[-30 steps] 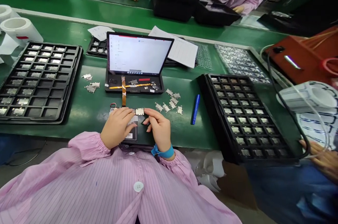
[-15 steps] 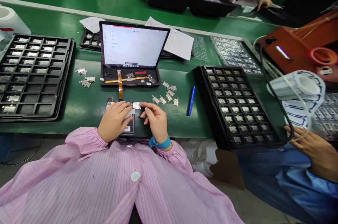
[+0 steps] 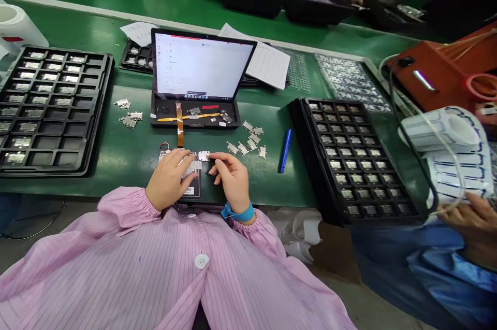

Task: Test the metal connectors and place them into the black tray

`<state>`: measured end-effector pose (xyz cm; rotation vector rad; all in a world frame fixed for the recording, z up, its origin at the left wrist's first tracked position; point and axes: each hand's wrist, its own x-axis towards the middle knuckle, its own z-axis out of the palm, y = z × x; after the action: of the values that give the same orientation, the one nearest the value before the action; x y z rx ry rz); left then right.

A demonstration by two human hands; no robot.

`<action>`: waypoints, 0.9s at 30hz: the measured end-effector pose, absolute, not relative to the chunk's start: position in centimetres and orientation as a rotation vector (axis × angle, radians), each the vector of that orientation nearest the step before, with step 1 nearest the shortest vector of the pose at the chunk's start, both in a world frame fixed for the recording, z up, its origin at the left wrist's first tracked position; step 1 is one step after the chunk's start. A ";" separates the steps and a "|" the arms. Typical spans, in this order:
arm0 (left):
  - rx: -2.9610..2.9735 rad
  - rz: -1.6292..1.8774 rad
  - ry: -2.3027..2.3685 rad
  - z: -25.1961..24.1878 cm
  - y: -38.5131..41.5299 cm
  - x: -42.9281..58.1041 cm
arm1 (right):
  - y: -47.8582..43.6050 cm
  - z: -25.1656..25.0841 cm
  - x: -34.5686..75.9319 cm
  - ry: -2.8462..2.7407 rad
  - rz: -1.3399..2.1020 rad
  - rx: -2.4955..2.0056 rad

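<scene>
My left hand (image 3: 170, 178) lies palm down over a circuit board (image 3: 162, 154), its fingers stretched across it and hiding much of it. Beneath that hand shows a dark flat panel (image 3: 189, 191) with a white label. A small silver circuit module (image 3: 204, 156) juts out at the board's right side. My right hand (image 3: 234, 181), wearing a blue wrist strap (image 3: 237, 213), has its index fingertip at the module's right end, the other fingers curled; the grip underneath is partly hidden. From the board an orange flex cable (image 3: 179, 130) runs up to the tablet (image 3: 202, 68) in its black holder.
Loose circuit modules (image 3: 254, 138) lie right of the holder, others (image 3: 130, 119) to its left. Black compartment trays stand left (image 3: 91, 112) and right (image 3: 298, 133). A blue marker (image 3: 285, 151) lies by the right tray. Another person's hand (image 3: 471, 211) is near a label roll (image 3: 446, 130).
The whole view has shifted slightly to the right. My hands keep the same pose at the board. The neighbour's hand at right has moved lower, and the co-workers' hands across the bench have moved.
</scene>
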<state>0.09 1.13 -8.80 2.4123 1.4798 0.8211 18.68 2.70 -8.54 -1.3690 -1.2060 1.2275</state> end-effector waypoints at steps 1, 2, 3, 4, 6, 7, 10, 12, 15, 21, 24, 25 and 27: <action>2.416 0.816 1.480 -8.8 1.1 0.1 | 2.7 -8.6 18.7 -1.212 1.229 -1.370; 2.418 0.813 1.480 -8.8 1.1 0.1 | 2.7 -8.7 18.8 -1.216 1.231 -1.370; 2.420 0.811 1.479 -8.8 1.1 0.1 | 2.7 -8.7 18.8 -1.219 1.232 -1.369; 2.421 0.810 1.480 -8.8 1.1 0.2 | 2.8 -8.8 18.8 -1.220 1.232 -1.368; 2.422 0.811 1.481 -8.7 1.1 0.2 | 2.8 -8.8 18.9 -1.223 1.233 -1.365; 2.422 0.811 1.483 -8.7 1.1 0.2 | 2.8 -8.9 18.9 -1.224 1.233 -1.363; 2.417 0.808 1.488 -8.7 1.1 0.3 | 2.8 -8.9 18.9 -1.234 1.238 -1.354; 2.419 0.802 1.491 -8.6 1.1 0.3 | 2.7 -8.9 18.9 -1.246 1.241 -1.351; 2.427 0.799 1.492 -8.6 1.1 0.3 | 2.7 -9.0 18.9 -1.249 1.253 -1.341; 2.416 0.807 1.486 -8.6 1.2 0.3 | 2.8 -8.2 18.7 -1.142 1.365 -1.298; 2.421 0.826 1.473 -8.6 1.2 0.3 | 2.8 -7.2 18.7 -1.001 1.673 -1.238; 2.423 0.836 1.473 -8.6 1.2 0.3 | 2.7 -6.9 18.7 -0.962 1.774 -1.216; 2.423 0.854 1.477 -8.7 1.2 0.3 | 2.6 -6.6 18.8 -0.923 1.897 -1.181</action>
<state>0.28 1.21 -8.69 2.4228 1.4774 0.8538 18.80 2.61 -6.55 -1.1813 -0.9229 1.8972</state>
